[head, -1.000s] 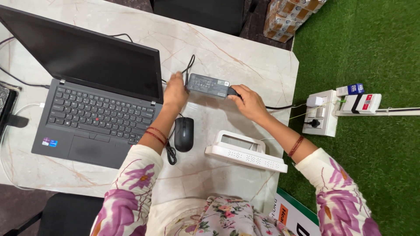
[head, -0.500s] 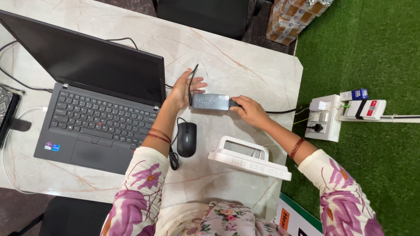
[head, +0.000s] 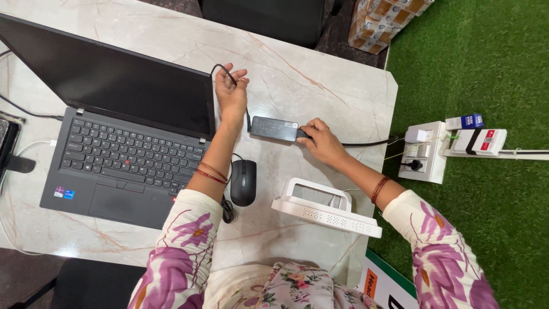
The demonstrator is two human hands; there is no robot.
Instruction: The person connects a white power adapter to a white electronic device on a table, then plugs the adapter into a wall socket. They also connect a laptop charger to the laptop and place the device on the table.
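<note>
A dark grey power adapter brick [head: 273,129] lies on its edge on the marble table [head: 320,86]. My right hand [head: 320,140] grips its right end, where a black power cord [head: 366,142] runs off toward the wall socket box [head: 422,151]. My left hand [head: 231,91] is farther back beside the laptop screen, fingers curled around the thin black cable [head: 220,68] that leaves the brick's left end. An open black laptop [head: 114,131] stands to the left.
A black mouse [head: 243,182] sits near my left forearm. A white router-like device [head: 325,207] stands at the table's near edge. Green turf [head: 486,68] lies to the right, with small white boxes [head: 479,141] and a stack of cartons [head: 380,20] at the back.
My left hand let go of the brick's left end and slid away along the thin cable toward the back. The brick settled onto the table under my right hand.
</note>
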